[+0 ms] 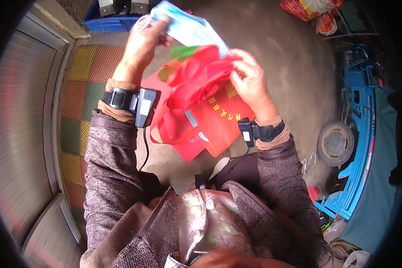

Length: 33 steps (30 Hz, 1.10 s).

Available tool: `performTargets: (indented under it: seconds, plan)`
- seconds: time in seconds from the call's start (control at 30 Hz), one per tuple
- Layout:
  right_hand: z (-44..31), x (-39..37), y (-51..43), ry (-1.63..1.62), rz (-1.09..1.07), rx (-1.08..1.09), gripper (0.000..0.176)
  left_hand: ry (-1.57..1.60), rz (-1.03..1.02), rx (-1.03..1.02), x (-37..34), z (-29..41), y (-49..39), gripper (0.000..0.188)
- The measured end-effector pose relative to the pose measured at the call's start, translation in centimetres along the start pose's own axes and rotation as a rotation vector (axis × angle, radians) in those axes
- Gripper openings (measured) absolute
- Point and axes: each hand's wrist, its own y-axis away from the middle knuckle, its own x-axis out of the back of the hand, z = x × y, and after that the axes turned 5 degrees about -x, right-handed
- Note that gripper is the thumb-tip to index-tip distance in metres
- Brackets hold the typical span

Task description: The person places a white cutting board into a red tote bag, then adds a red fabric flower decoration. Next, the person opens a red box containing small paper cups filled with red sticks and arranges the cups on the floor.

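My left hand (145,43), at the upper left of centre, grips the ear-loop end of a blue-and-white disposable face mask (191,26). The mask stretches across to my right hand (251,77), whose fingers pinch a red artificial flower (201,73) with green leaves (184,52). Whether my right fingers also hold the mask's far corner cannot be told. Beneath the flower lies a red fabric bag (221,124) with yellow printed writing and strap handles. The flower covers part of the bag. Both hands are slightly blurred.
A chequered woven mat (75,117) runs along a metal door (23,100) on the left. At the top left stands a blue plastic crate (112,25). On the right is a blue metal vehicle frame (358,134) with a small wheel (335,143). Red plastic bags (325,23) sit at the upper right.
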Motion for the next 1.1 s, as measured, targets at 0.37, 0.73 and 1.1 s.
performTargets:
  seconds: [0.37,0.73,1.1]
  plan:
    - [1.2,0.8,0.6,-0.797,0.241,-0.582,0.012,0.186,-0.223,0.210,-0.6,-2.4,0.8,0.067]
    - [1.8,0.4,1.0,-0.781,0.156,-0.505,0.013,0.265,-0.213,0.258,-6.6,-0.9,1.8,0.027]
    - [1.1,-0.6,1.4,-1.313,-0.071,-0.735,0.047,-1.225,-0.168,-0.858,-7.1,-1.2,3.0,0.036]
